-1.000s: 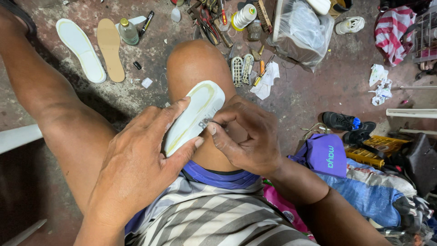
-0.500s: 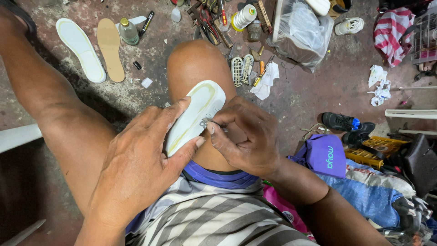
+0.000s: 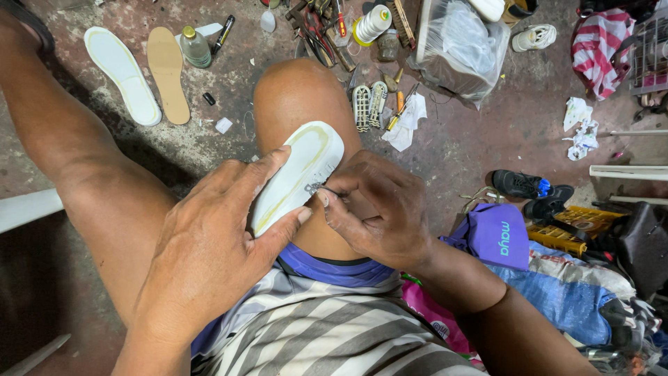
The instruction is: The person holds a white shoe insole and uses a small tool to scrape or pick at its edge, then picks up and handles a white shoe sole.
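The left hand (image 3: 209,244) lies flat over the lower half of a white shoe sole (image 3: 299,174), fingers spread, pinning it against the person's raised knee (image 3: 296,94). The right hand (image 3: 379,212), at three o'clock of the sole, is closed in a pinch on a thin metal tool (image 3: 316,186) whose tip meets the sole's right edge. The sole's long axis runs from seven to one o'clock. Both hands touch it; the right works the edge. At eleven o'clock, on the concrete floor (image 3: 487,139), lie a white insole (image 3: 122,73) and a tan insole (image 3: 168,69).
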